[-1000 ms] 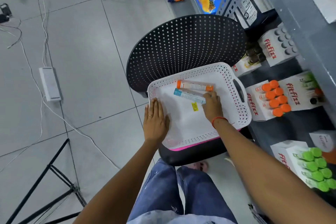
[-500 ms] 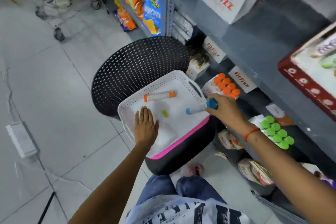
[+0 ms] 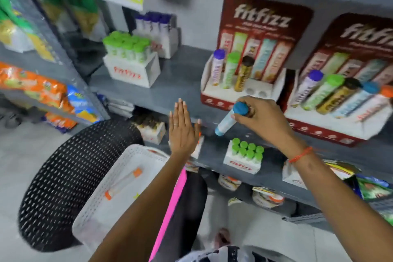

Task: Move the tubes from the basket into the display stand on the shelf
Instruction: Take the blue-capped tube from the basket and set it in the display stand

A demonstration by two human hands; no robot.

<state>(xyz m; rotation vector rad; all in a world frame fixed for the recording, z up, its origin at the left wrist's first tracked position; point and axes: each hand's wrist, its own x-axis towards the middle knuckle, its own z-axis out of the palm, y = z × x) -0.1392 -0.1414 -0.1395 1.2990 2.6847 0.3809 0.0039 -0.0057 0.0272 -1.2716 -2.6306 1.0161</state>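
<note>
My right hand (image 3: pixel 261 119) grips a blue-capped tube (image 3: pixel 230 119) by its cap end, tilted, just in front of the red and white display stand (image 3: pixel 240 93) on the shelf. That stand holds three upright tubes, capped purple, green and dark, beside two empty holes at its right. My left hand (image 3: pixel 181 132) is raised flat with fingers together, holding nothing, above the white basket (image 3: pixel 102 189). An orange-capped tube (image 3: pixel 123 183) lies in the basket, which rests on a black perforated chair (image 3: pixel 70 176).
A second display stand (image 3: pixel 340 121) full of tubes stands to the right. White boxes of green-capped tubes (image 3: pixel 131 57) and purple-capped tubes (image 3: pixel 157 27) sit further left on the grey shelf (image 3: pixel 174 83). Another green-capped box (image 3: pixel 244 155) sits on the lower shelf. Snack bags hang left.
My right hand lifted the blue-capped tube out of the basket and up to the display stand. My left hand left the basket and rose. The view swung up to the shelf.
</note>
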